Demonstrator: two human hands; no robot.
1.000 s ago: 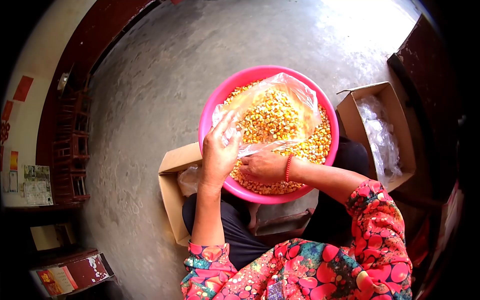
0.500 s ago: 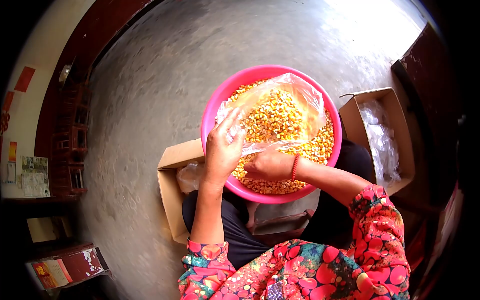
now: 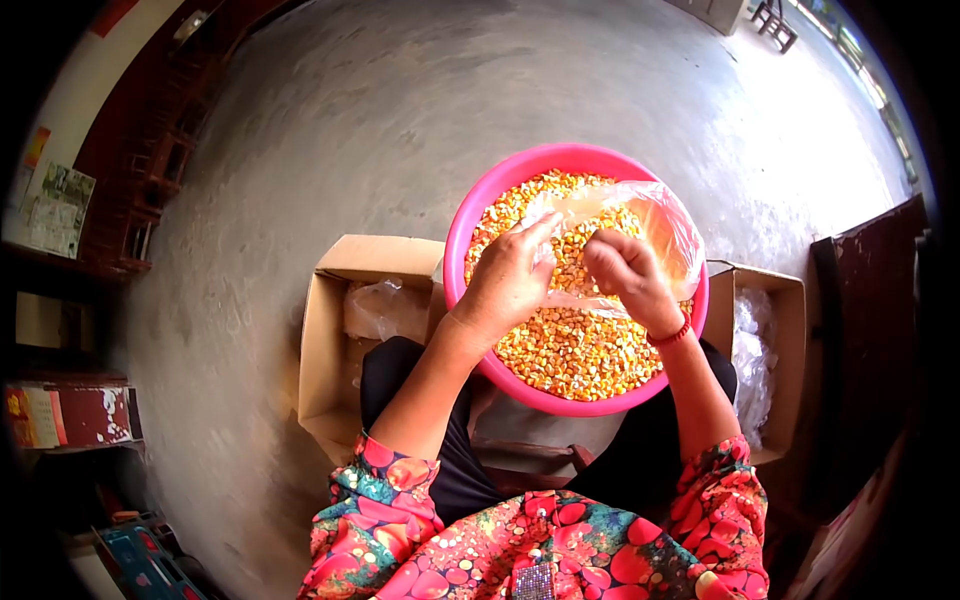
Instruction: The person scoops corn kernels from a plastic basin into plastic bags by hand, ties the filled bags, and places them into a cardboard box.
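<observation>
A pink basin full of yellow corn kernels sits at my lap between my knees. On the kernels lies a clear plastic bag, its mouth spread toward me and more kernels inside it. My left hand grips the near-left edge of the bag, with thumb and fingers around the film. Over the bag's mouth is my right hand, a red bead bracelet on its wrist. Its fingers are curled closed, and whatever they hold is hidden.
Beside my left leg stands an open cardboard box with some clear plastic in it. Another cardboard box, holding crumpled plastic bags, is at my right. Wooden stools line the left wall; a small stool stands far right.
My right hand has risen from the kernels at the basin's near side to above the bag's mouth. My left hand still holds the bag's edge. The view has shifted.
</observation>
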